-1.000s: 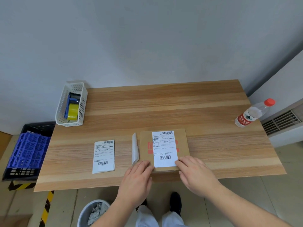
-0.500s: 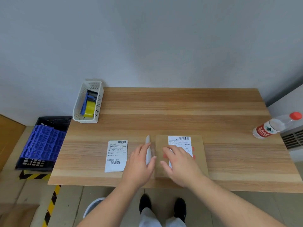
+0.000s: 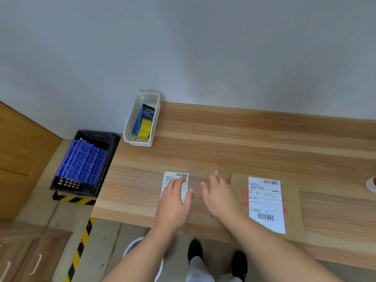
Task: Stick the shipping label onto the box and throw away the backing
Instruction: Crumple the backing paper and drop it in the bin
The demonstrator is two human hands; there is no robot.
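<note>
A flat brown cardboard box point(image 3: 293, 202) lies at the table's front right, with a white shipping label point(image 3: 266, 204) flat on its top. Only a small white tip of the backing point(image 3: 216, 172) shows beyond the fingertips of my right hand point(image 3: 219, 198), which is spread over the table just left of the box. A second label sheet point(image 3: 177, 177) lies further left. My left hand point(image 3: 175, 202) covers its lower part, fingers extended. I see nothing gripped in either hand.
A white basket point(image 3: 138, 142) with a blue-and-yellow tape dispenser point(image 3: 144, 129) stands at the wooden table's point(image 3: 244, 139) back left corner. On the floor sit a black crate point(image 3: 85, 161) and, under the front edge, a waste bin point(image 3: 132, 246). A bottle point(image 3: 371, 185) shows at the right edge.
The view has swung left. My left hand moved from the backing onto the second label sheet. My right hand left the box and now lies over the backing.
</note>
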